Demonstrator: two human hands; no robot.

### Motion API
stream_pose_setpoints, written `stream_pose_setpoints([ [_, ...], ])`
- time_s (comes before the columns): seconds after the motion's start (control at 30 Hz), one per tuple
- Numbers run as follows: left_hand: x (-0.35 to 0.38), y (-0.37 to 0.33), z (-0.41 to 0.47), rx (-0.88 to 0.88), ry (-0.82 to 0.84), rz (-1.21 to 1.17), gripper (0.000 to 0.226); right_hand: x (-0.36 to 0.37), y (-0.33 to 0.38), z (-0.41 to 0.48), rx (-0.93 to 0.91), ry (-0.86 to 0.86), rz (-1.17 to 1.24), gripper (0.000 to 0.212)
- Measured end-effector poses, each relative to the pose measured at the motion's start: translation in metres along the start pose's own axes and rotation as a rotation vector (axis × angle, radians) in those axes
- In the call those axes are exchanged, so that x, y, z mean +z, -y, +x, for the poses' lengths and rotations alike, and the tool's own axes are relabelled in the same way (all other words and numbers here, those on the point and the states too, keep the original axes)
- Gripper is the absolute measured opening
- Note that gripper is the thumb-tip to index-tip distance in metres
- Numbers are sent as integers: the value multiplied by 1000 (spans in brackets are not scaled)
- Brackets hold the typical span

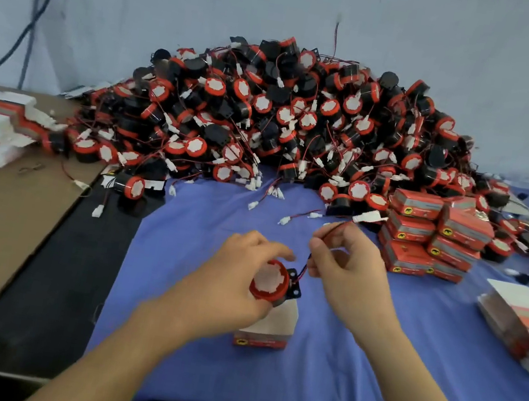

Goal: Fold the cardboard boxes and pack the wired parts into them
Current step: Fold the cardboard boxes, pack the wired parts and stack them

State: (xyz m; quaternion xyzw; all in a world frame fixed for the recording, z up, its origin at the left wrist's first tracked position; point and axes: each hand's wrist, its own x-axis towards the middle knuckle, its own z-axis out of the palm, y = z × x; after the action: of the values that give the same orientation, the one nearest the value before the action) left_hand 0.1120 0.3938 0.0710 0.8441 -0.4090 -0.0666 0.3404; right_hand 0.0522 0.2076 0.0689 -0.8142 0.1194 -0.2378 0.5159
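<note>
**Q:** Status at this entry?

**A:** The left hand (237, 275) grips the wired part (269, 281), fingers curled round its red rim. It is held directly above the open box (270, 329), pale face up. I cannot tell whether its lower edge has reached the box mouth. The right hand (346, 265) pinches the wire (303, 269) between thumb and fingertips, above and to the right of the box. A white connector (369, 216) appears to trail past the pinch, further from the box.

**Q:** Judged step?

**A:** Seating the part. The lead is not yet stowed.

**Q:** How to do it well?

**A:** Gather the lead into a loose loop before lowering, so nothing hangs over the box wall. Lower the part straight down. The box stands on the blue cloth (195, 362) with no hand visibly steadying it, so a sideways push would likely tip it. Leave slack where the wire meets the black bracket and do not pull there. Tuck the connector in last, below the flap line, so the flaps close flat.

**Q:** Surroundings?

**A:** The pile of loose parts (286, 117) lies behind the box. The packed boxes (430, 237) are stacked behind it to the right. The flat blanks (527, 325) sit further right.
</note>
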Motion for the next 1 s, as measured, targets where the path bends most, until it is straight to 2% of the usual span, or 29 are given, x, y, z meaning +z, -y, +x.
stream_pose_setpoints([
  [0.13,14,1,-4,26,-2,124,36,8,-4,-8,-33,59,-239,17],
  [0.27,22,14,-9,17,-5,381,43,29,-9,-18,-61,113,-384,25],
  [0.33,26,23,-13,25,9,397,50,36,-15,-24,-102,168,-452,28],
  [0.43,33,34,-19,41,31,424,46,38,-23,-28,-172,212,-466,21],
  [0.53,41,40,-24,75,2,444,37,38,-25,-28,-122,245,-555,17],
  [0.77,62,45,-35,104,-85,536,36,46,-11,-25,-44,213,-626,1],
  [0.93,69,44,-38,142,-206,532,65,59,2,-15,82,274,-696,24],
  [1.0,75,46,-38,138,-267,530,65,67,6,-11,124,307,-687,17],
])
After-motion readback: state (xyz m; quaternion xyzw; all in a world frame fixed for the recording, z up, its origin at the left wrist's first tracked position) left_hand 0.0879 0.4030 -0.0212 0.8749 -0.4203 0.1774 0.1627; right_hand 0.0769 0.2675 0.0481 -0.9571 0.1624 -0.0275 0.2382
